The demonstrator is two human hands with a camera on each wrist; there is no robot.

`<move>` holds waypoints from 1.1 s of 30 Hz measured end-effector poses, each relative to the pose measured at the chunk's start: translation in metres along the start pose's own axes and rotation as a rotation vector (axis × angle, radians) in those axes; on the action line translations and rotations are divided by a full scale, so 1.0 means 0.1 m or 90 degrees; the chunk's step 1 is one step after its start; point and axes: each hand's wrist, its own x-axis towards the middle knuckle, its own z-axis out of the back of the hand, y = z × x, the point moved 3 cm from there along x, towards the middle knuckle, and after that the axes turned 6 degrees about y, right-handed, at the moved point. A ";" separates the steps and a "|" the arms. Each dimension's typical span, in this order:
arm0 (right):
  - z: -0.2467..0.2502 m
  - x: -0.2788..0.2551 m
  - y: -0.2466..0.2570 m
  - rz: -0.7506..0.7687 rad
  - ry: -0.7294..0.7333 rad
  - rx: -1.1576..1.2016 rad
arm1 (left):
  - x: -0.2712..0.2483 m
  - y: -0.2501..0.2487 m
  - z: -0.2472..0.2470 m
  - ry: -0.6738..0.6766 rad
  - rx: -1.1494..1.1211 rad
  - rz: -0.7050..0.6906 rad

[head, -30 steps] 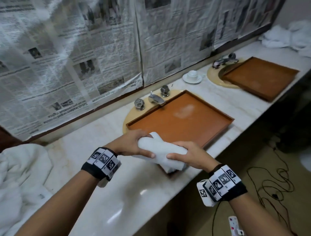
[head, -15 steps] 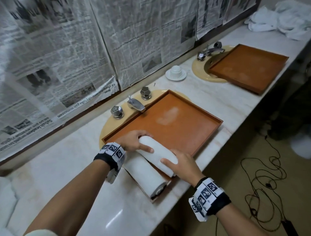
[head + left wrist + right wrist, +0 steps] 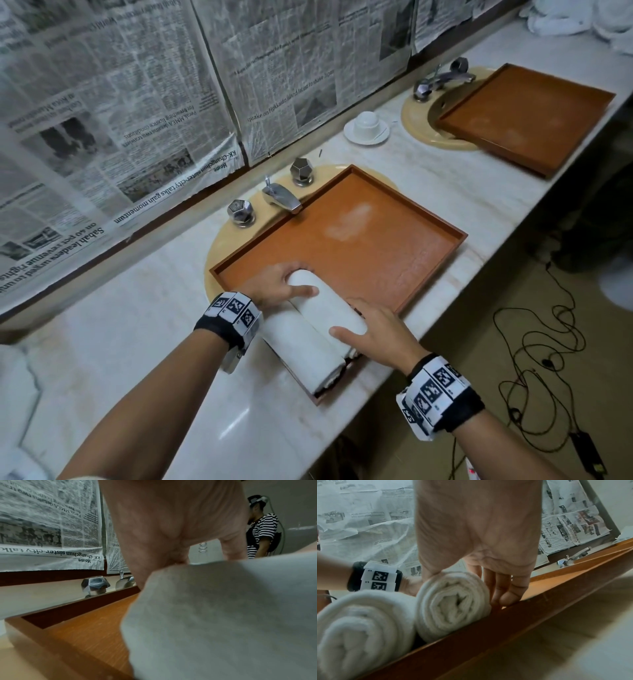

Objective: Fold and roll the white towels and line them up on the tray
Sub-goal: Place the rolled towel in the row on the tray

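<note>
Fingers: left hand (image 3: 274, 286) curled round the far end of the second roll (image 3: 327, 308); right hand (image 3: 373, 334) holds the near end, thumb over the top, fingers (image 3: 503, 588) down the right side, tips touching the tray's front wall.

Worktop (image 3: 137, 359): marble, runs along a wall papered with newspaper. Loose white towels at its left edge and far right corner.

Tray (image 3: 376, 246): brown, sits over the basin just in front of the tap (image 3: 281, 198); its front wall lies along the worktop's front edge. Mostly bare.

First roll (image 3: 301, 349): lies against the tray's left wall. Second roll lies just right of it, touching, parallel, near end at the front wall.

Step, as I read it: seating roll two in the row. Looks down on the tray floor, not yet let go.

Next move likely: nudge the ends flush with roll one, release without unwinding the outer flap, then reach for another loose towel. Risk: flap springs open on release if the seam isn't underneath; can't tell where the seam is.
</note>
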 end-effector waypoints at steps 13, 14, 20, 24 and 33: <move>0.06 -0.15 0.10 0.003 0.009 -0.038 | -0.34 0.04 -0.03 -0.076 0.040 0.013; 0.06 -0.16 0.11 0.000 0.010 -0.039 | -0.38 0.05 -0.03 -0.086 0.028 0.013; 0.16 -0.23 0.29 -0.007 -0.028 -0.085 | -0.79 0.16 -0.06 -0.195 -0.043 0.005; 0.14 -0.26 0.60 0.061 -0.052 -0.131 | -1.19 0.34 -0.11 -0.263 -0.093 0.012; -0.55 -0.35 1.59 0.218 0.000 -0.192 | -2.43 1.05 -0.37 -0.364 -0.066 0.086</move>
